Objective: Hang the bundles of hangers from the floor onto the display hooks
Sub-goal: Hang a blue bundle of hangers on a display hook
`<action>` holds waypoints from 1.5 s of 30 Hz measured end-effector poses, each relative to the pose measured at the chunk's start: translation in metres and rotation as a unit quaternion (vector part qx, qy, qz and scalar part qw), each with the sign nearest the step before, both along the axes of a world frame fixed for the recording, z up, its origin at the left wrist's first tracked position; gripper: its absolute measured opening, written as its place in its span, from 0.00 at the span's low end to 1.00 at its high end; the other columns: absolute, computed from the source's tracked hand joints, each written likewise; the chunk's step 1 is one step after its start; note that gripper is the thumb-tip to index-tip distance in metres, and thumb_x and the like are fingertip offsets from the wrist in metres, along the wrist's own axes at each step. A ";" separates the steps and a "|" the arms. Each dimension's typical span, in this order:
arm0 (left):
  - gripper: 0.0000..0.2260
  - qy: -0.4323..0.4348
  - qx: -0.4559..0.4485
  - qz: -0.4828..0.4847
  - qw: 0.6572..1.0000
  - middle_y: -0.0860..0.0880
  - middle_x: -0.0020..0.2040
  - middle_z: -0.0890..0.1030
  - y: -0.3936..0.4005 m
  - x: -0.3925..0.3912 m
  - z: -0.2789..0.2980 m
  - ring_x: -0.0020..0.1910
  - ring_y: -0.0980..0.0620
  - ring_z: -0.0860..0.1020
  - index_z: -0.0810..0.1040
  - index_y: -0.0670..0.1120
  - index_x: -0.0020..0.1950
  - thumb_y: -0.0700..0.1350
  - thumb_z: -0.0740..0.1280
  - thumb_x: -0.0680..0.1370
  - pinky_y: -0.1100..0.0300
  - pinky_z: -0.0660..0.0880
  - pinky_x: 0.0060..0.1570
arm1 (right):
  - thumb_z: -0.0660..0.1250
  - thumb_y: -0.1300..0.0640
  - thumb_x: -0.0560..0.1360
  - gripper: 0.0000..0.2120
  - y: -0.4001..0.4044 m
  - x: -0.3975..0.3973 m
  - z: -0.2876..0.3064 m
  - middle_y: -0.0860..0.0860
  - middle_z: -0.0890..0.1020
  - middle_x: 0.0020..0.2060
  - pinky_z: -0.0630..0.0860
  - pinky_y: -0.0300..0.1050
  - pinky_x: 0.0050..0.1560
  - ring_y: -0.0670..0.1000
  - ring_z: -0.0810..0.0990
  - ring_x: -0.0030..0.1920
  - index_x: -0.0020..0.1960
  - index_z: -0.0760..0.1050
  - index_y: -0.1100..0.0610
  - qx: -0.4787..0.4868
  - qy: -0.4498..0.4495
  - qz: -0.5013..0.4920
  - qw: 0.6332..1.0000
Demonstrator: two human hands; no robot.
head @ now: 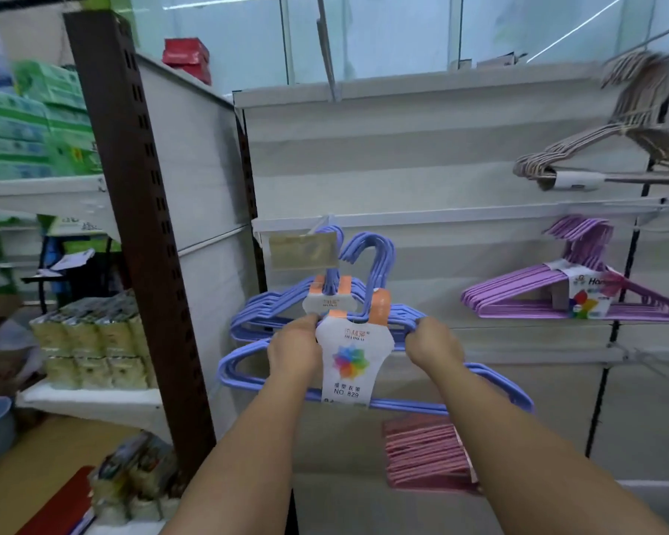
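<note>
Both hands hold a bundle of blue hangers (379,272) with a white label, raised in front of the white display wall. My left hand (292,351) grips its left shoulder and my right hand (433,343) grips the right shoulder. Its hook tops sit just right of a display hook (325,225) carrying a tan price tag. A second blue bundle (271,307) hangs on that hook, right behind the held one. I cannot tell whether the held bundle's hooks touch the display hook.
A purple hanger bundle (557,299) hangs at the right, and a brown-striped bundle (615,144) above it. A pink bundle (425,457) hangs low under my right arm. A brown slotted shelf post (140,225) stands left, with packaged goods on shelves beside it.
</note>
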State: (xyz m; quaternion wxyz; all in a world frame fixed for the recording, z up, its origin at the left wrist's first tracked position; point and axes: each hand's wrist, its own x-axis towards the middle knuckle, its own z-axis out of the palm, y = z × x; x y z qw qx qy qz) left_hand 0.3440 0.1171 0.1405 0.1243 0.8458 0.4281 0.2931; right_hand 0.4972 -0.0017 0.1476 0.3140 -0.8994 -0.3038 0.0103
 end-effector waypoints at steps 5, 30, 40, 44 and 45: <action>0.08 -0.043 -0.005 0.031 0.999 0.49 0.49 0.81 0.018 0.003 0.005 0.46 0.46 0.77 0.77 0.53 0.53 0.46 0.64 0.74 0.59 0.67 0.40 | 0.59 0.60 0.79 0.14 0.018 0.002 0.015 0.57 0.78 0.61 0.73 0.47 0.57 0.60 0.76 0.62 0.62 0.75 0.57 -0.002 -0.020 0.008 1.000; 0.18 -0.117 0.013 0.077 0.990 0.51 0.60 0.79 0.082 -0.007 -0.025 0.60 0.48 0.76 0.71 0.56 0.69 0.44 0.58 0.81 0.56 0.74 0.50 | 0.59 0.64 0.78 0.10 0.094 -0.007 -0.012 0.57 0.80 0.54 0.65 0.45 0.41 0.60 0.77 0.54 0.58 0.72 0.57 -0.009 -0.090 0.082 0.992; 0.24 -0.058 -0.067 -0.039 0.995 0.47 0.65 0.75 0.087 0.002 -0.022 0.61 0.45 0.75 0.63 0.54 0.73 0.42 0.61 0.77 0.49 0.75 0.57 | 0.58 0.64 0.78 0.15 0.104 0.004 -0.019 0.57 0.78 0.58 0.73 0.51 0.52 0.59 0.77 0.57 0.64 0.69 0.57 -0.044 -0.059 0.070 0.995; 0.26 -0.150 -0.051 -0.052 0.986 0.49 0.73 0.67 0.074 0.006 -0.016 0.69 0.47 0.68 0.56 0.53 0.78 0.48 0.59 0.80 0.51 0.68 0.64 | 0.63 0.54 0.72 0.29 0.092 -0.007 -0.011 0.53 0.70 0.68 0.58 0.57 0.71 0.58 0.67 0.68 0.72 0.60 0.54 0.015 -0.011 0.133 0.991; 0.26 -0.180 -0.055 -0.050 0.981 0.49 0.73 0.67 0.070 0.009 -0.010 0.69 0.47 0.68 0.56 0.52 0.78 0.50 0.59 0.80 0.52 0.68 0.63 | 0.62 0.48 0.70 0.33 0.091 -0.015 -0.005 0.53 0.69 0.69 0.57 0.55 0.71 0.57 0.65 0.70 0.73 0.60 0.54 0.067 -0.019 0.144 0.987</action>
